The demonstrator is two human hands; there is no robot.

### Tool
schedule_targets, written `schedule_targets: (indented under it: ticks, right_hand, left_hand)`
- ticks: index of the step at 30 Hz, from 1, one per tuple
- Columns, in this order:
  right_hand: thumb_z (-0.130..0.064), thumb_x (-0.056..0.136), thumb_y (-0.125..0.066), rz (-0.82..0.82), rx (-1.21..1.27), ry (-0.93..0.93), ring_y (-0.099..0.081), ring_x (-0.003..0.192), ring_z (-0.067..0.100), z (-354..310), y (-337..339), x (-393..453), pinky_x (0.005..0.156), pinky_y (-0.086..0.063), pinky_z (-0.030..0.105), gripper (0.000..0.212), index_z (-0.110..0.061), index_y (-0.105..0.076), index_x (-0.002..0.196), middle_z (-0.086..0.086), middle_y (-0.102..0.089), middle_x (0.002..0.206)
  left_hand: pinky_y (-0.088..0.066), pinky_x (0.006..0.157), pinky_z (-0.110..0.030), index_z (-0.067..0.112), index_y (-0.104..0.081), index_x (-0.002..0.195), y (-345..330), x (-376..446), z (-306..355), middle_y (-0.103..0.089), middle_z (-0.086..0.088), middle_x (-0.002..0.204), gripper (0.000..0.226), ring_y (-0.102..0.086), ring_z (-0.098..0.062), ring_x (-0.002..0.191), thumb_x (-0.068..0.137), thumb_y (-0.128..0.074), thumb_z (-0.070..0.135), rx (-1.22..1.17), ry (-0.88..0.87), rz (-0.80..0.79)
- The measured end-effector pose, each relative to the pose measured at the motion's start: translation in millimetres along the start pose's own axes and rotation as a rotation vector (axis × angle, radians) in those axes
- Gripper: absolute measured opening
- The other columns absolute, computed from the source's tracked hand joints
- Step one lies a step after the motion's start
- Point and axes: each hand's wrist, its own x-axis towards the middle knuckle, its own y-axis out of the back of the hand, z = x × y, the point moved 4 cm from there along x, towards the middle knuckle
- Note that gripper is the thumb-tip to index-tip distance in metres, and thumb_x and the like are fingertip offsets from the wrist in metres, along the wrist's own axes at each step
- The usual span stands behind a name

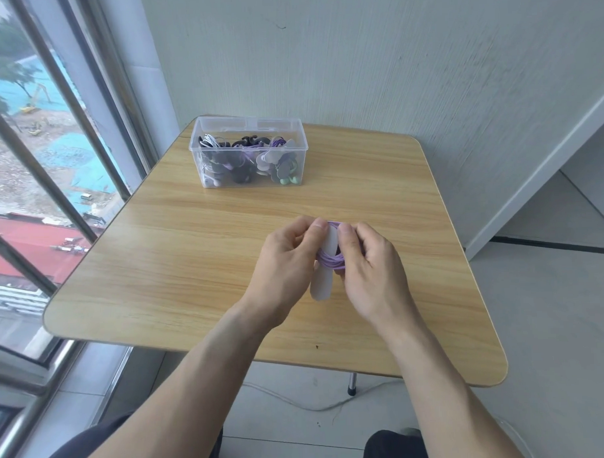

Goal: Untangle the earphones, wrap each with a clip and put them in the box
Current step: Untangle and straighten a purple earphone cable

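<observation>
Both hands meet above the middle of the wooden table [192, 253]. The left hand [288, 260] and the right hand [370, 257] pinch a coiled purple earphone cable [331, 260] with a white clip [324, 279] across it. The clear plastic box [250, 152], holding wrapped earphones, stands near the far left corner.

Light wood-grain laminate table top [199, 266], smooth, satin sheen. Clear glossy rectangular plastic box [250, 152]. Thin purple rubbery earphone cord [330, 260], matt. Flat white clip [321, 286], smooth matt plastic look.
</observation>
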Motion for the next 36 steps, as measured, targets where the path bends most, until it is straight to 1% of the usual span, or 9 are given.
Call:
schedule_targets:
  ticks: [2,5,10,13,18,22,25,27,36]
  right_hand:
    - [-0.037,0.105,-0.041,-0.027,0.020,-0.014,-0.055,0.063,0.027,1.8,-2.7,0.2,0.061,-0.049,0.048,0.037,-0.012,-0.059,0.084,0.003,-0.061,0.066]
    - [-0.032,0.107,-0.042,-0.085,0.027,-0.049,-0.047,0.056,0.016,3.7,-4.7,1.2,0.057,-0.039,0.033,0.034,-0.015,-0.060,0.083,-0.009,-0.054,0.058]
    - [-0.024,0.107,-0.043,-0.177,0.158,-0.175,-0.045,0.049,0.007,-1.1,-3.8,-1.3,0.050,-0.040,0.020,0.032,-0.009,-0.065,0.089,-0.012,-0.051,0.053]
    - [-0.022,0.106,-0.046,-0.172,0.316,-0.267,-0.044,0.049,0.013,-1.6,-4.7,-2.2,0.047,-0.038,0.025,0.033,-0.005,-0.065,0.085,-0.001,-0.050,0.056]
    - [-0.018,0.101,-0.053,-0.187,0.548,-0.415,-0.042,0.049,0.014,-2.6,-4.5,-3.7,0.049,-0.033,0.029,0.029,-0.013,-0.070,0.078,0.004,-0.052,0.062]
    - [-0.015,0.094,-0.060,-0.178,0.675,-0.538,-0.039,0.049,0.014,-1.9,-2.8,-4.7,0.048,-0.028,0.029,0.029,-0.013,-0.069,0.066,0.005,-0.049,0.059]
    - [-0.013,0.088,-0.067,-0.109,0.690,-0.582,-0.040,0.048,0.015,0.1,0.6,-4.9,0.045,-0.029,0.028,0.023,-0.010,-0.068,0.066,0.009,-0.050,0.061]
    - [-0.012,0.086,-0.069,-0.074,0.694,-0.603,-0.042,0.048,0.015,0.8,2.5,-6.1,0.044,-0.032,0.027,0.018,-0.006,-0.069,0.069,0.010,-0.051,0.062]
    - [-0.027,0.093,-0.070,-0.066,0.473,-0.495,-0.050,0.050,0.013,2.4,1.8,-7.9,0.050,-0.046,0.026,0.030,-0.002,-0.077,0.078,0.008,-0.060,0.062]
  left_hand:
    - [-0.045,0.074,-0.038,0.006,-0.070,0.099,0.1,0.2,-1.6,-0.064,-0.003,0.080,0.031,-0.056,-0.016,0.077,0.105,-0.048,0.027,-0.069,0.034,0.010]
    - [-0.045,0.069,-0.038,0.007,-0.071,0.099,-1.9,-0.7,-4.3,-0.065,-0.007,0.080,0.032,-0.059,-0.018,0.072,0.105,-0.046,0.025,-0.175,0.074,0.020]
    - [-0.042,0.067,-0.037,0.005,-0.067,0.100,-5.2,-3.1,-5.2,-0.062,-0.020,0.076,0.034,-0.057,-0.025,0.060,0.107,-0.039,0.022,-0.281,0.115,0.023]
    - [-0.046,0.060,-0.032,0.003,-0.065,0.105,-6.4,-3.5,-0.3,-0.057,-0.026,0.074,0.034,-0.055,-0.028,0.054,0.108,-0.036,0.020,-0.317,0.091,-0.018]
    - [-0.045,0.068,-0.046,0.002,-0.063,0.114,-7.9,-0.8,-3.6,-0.060,-0.023,0.072,0.034,-0.054,-0.036,0.062,0.103,-0.044,0.028,-0.372,0.073,-0.063]
    - [-0.045,0.068,-0.038,0.005,-0.064,0.115,-7.8,-2.4,-1.0,-0.062,-0.017,0.072,0.030,-0.056,-0.031,0.063,0.105,-0.043,0.024,-0.350,0.057,-0.085]
    - [-0.040,0.067,-0.035,0.015,-0.070,0.111,-4.8,-0.9,0.9,-0.065,-0.012,0.077,0.033,-0.054,-0.026,0.070,0.096,-0.048,0.034,-0.196,0.017,-0.090]
    - [-0.035,0.066,-0.040,0.018,-0.071,0.112,-4.0,0.2,1.4,-0.063,-0.013,0.081,0.034,-0.046,-0.028,0.073,0.092,-0.050,0.038,-0.140,0.008,-0.128]
    - [-0.043,0.071,-0.043,0.019,-0.069,0.103,-3.5,3.1,-1.8,-0.065,-0.012,0.082,0.027,-0.057,-0.028,0.075,0.091,-0.053,0.037,-0.224,-0.022,-0.005]
